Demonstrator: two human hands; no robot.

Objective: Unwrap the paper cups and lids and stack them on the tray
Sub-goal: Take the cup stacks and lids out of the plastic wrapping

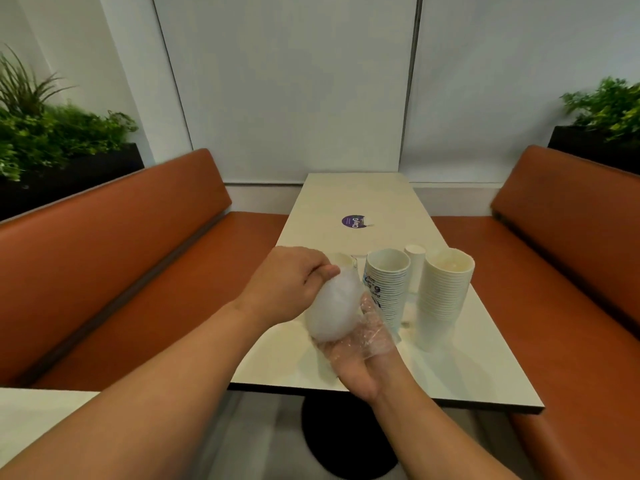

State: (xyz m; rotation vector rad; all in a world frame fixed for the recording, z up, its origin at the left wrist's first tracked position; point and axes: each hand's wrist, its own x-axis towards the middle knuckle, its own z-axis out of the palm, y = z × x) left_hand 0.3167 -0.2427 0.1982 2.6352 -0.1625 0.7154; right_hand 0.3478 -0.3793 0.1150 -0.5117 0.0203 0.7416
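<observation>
Over the near part of the white table (353, 199), my left hand (287, 278) grips the top of a white, blurred bundle (330, 306) in clear plastic wrap (367, 334). My right hand (360, 368) holds the wrap from below, palm up, with the film draped over its fingers. A stack of printed paper cups (386, 289) stands just behind the bundle. A taller stack of plain white cups (445, 296) stands to its right. A small white stack (415, 261) stands behind these two. Another cup rim (341, 259) shows behind my left hand. No tray is in view.
Orange bench seats (114, 258) run along both sides of the table. A round purple sticker (354, 221) lies on the table's middle. Planters with green plants (52, 133) sit behind each bench. A second table's corner (38, 420) is at the lower left.
</observation>
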